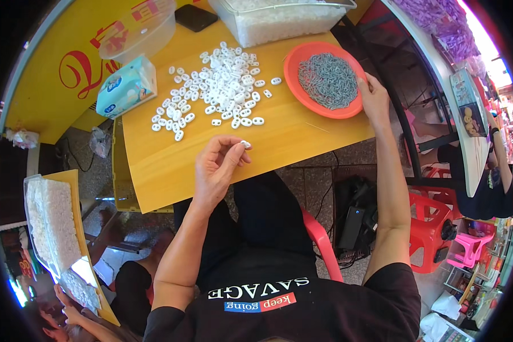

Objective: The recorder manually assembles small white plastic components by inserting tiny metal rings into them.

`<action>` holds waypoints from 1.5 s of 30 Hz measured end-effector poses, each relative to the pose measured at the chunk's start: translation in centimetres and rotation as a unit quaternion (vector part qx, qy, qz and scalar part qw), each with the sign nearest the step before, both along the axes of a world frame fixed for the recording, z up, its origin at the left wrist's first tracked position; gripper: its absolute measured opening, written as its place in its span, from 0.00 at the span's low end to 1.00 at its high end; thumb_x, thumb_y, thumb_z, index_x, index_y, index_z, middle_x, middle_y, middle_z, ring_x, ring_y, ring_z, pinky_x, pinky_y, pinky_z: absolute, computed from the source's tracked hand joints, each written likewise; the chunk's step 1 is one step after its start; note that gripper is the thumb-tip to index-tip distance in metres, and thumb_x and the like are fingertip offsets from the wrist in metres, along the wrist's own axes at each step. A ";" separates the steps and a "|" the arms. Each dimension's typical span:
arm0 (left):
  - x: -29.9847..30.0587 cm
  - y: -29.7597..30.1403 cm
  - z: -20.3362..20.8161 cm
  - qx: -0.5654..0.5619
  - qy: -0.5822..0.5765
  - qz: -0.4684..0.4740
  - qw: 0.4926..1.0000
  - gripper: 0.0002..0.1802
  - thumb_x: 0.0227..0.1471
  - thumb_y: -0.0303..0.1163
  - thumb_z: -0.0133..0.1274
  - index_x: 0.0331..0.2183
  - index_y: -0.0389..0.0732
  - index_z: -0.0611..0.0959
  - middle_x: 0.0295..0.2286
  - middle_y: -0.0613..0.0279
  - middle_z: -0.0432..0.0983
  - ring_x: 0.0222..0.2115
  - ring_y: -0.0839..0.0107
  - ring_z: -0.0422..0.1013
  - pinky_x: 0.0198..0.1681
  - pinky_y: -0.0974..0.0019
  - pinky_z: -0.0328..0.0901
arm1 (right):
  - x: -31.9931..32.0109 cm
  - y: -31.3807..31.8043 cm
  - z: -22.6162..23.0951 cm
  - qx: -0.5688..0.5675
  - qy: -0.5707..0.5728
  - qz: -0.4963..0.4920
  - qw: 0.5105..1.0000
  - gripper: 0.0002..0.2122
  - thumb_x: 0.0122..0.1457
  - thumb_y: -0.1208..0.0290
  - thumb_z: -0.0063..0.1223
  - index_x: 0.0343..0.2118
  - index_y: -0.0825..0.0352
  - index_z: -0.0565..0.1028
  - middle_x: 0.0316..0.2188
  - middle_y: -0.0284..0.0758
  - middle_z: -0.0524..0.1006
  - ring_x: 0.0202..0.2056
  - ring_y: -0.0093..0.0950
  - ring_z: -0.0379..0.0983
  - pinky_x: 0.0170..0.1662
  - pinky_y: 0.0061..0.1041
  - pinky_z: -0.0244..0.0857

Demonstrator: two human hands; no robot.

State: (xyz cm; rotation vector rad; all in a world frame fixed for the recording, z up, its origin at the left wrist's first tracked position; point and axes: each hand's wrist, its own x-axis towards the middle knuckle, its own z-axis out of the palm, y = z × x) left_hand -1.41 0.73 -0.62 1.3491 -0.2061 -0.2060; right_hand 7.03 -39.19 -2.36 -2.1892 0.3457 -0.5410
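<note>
My left hand (219,165) is over the near part of the table, a small white two-holed plastic piece (245,145) pinched between thumb and fingers. Beyond it spreads a loose heap of like white pieces (228,80), some lying singly around its edges. To the right, a round red plate (293,62) holds a pile of thin grey screws (329,80). At the plate's right rim is my right hand (375,101), its fingers bent together over the edge beside the screws. Whether it grips the rim or pinches a screw is too small to tell.
At the back of the wooden table (171,176) stand a clear tub of white pieces (285,25), a clear bowl (145,34) and a black phone (196,18). A tissue pack (126,86) lies at the left. A red chair (433,233) stands right; other people sit at both sides.
</note>
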 end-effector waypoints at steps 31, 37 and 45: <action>-0.2 0.2 0.2 -0.005 0.032 0.007 0.999 0.07 0.58 0.24 0.50 0.39 0.34 0.75 0.33 0.62 0.76 0.31 0.78 0.71 0.35 0.76 0.65 | -0.3 8.5 6.2 -0.318 -0.005 0.291 0.903 0.05 0.53 0.71 0.57 0.32 0.64 0.77 0.31 0.34 0.73 0.33 0.36 0.74 0.36 0.32 0.68; -0.2 0.2 0.1 -0.005 0.029 0.010 1.000 0.08 0.58 0.24 0.51 0.40 0.33 0.75 0.33 0.62 0.76 0.31 0.78 0.71 0.35 0.76 0.65 | 0.9 8.9 5.8 -0.344 -0.043 0.356 0.868 0.04 0.52 0.73 0.57 0.31 0.64 0.77 0.31 0.33 0.73 0.33 0.35 0.74 0.35 0.31 0.68; -0.2 0.1 0.1 -0.004 0.026 0.011 1.000 0.07 0.57 0.24 0.51 0.39 0.33 0.75 0.33 0.62 0.75 0.31 0.78 0.71 0.35 0.76 0.65 | 1.9 9.9 7.2 -0.432 -0.044 0.420 0.797 0.04 0.52 0.74 0.57 0.30 0.66 0.75 0.31 0.33 0.71 0.32 0.34 0.72 0.33 0.31 0.67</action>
